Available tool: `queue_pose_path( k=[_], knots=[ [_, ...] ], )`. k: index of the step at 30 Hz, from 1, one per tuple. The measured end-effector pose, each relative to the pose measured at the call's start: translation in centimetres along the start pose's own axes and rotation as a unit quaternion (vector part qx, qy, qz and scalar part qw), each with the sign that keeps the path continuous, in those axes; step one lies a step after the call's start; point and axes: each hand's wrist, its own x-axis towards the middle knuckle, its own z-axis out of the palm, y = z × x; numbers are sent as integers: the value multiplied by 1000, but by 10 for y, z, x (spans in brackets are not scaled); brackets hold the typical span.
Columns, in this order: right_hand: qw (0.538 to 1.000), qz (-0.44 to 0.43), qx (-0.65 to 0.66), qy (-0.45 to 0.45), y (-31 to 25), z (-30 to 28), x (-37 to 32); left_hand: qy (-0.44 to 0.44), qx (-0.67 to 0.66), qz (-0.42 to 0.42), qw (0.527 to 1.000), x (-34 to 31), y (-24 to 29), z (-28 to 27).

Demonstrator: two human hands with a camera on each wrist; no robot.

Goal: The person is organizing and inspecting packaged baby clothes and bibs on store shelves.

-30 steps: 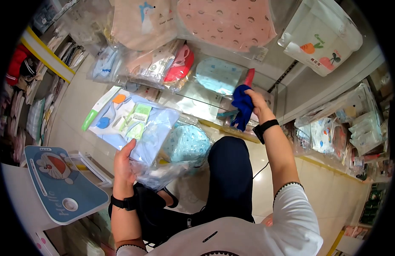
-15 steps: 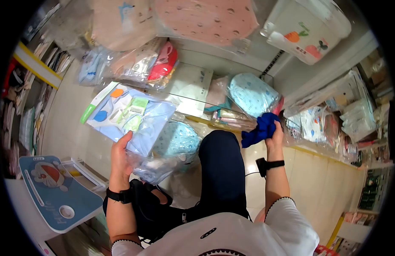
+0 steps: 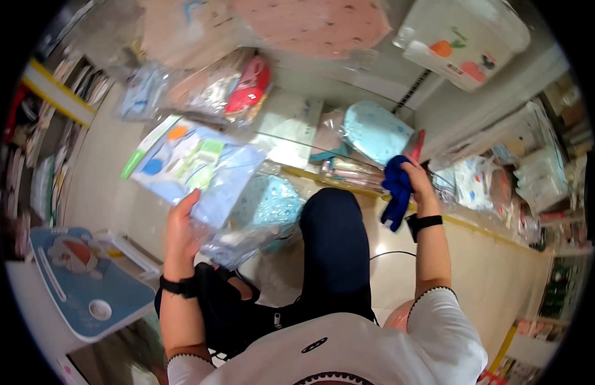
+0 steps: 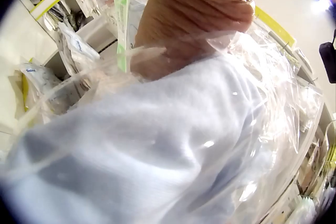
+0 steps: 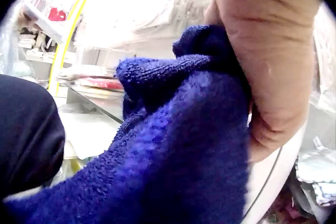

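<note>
My left hand (image 3: pixel 182 232) grips a stack of clear-plastic packages at chest height; the top one is a pale blue baby set (image 3: pixel 193 168) with a green strip along its edge, and a blue spotted pack (image 3: pixel 270 204) hangs under it. In the left wrist view the plastic-wrapped blue fabric (image 4: pixel 157 145) fills the frame below my hand (image 4: pixel 194 14). My right hand (image 3: pixel 418 181) holds a dark blue cloth (image 3: pixel 394 192) against the glass shelf (image 3: pixel 349 168), near a light blue spotted pack (image 3: pixel 376 133). The right wrist view shows the cloth (image 5: pixel 173 145) bunched in my fingers (image 5: pixel 268 77).
Bagged baby goods hang above: a pink spotted item (image 3: pixel 313 24) and a white bag with a carrot print (image 3: pixel 467 45). Racks of packages stand at right (image 3: pixel 516 186). A blue cartoon tray (image 3: pixel 85 282) lies at lower left. My dark trouser leg (image 3: pixel 332 250) is below.
My right hand with the blue cloth swept from the shelf's middle out to the right, then came back up a little against the shelf edge. The left hand kept the packages nearly still.
</note>
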Motion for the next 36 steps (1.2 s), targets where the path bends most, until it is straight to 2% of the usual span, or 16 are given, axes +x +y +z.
queue_pose_path(
  k=[2,3,7,10,12,14,16,18,20,22,26,27,30,31,32,36],
  knots=[
    [974,117,143,-132,-7,-11,7,5,14,4,1000,-1,-1,-8],
    [970,144,151,-122,-8,-14,13,2,22,0,1000,3,-3,-11],
    [965,68,238,-85,-39,-10,-1,4,30,14,999,0,-3,3],
    [948,-77,302,-62,-61,1,-28,10,42,7,999,-1,-1,10],
    [926,-93,364,-35,-44,10,-34,-20,-8,-43,999,5,3,7],
    [918,-96,378,73,-9,32,-36,-37,-42,-58,997,11,8,0],
    [909,-60,409,59,23,56,-48,-44,-56,-43,997,18,11,-7],
    [881,47,468,50,42,74,-56,-26,-44,-24,998,17,13,-6],
    [846,134,508,92,47,87,-57,-2,-36,2,999,15,11,5],
    [811,103,575,-12,43,91,-54,-12,-8,1,1000,12,10,9],
    [768,92,632,47,25,98,-39,-17,-12,-20,1000,7,8,10],
    [750,71,657,25,27,99,-35,-12,-15,-17,1000,7,9,12],
    [764,18,645,8,-15,97,-68,15,-20,-6,1000,5,8,4],
    [771,-51,632,-55,-22,93,-78,16,-25,-12,999,3,9,2],
    [779,-70,616,-92,-36,87,-85,18,-30,-20,999,1,10,1],
    [807,-167,554,-118,-67,76,-50,-3,-28,-14,999,5,9,0]
  ],
)
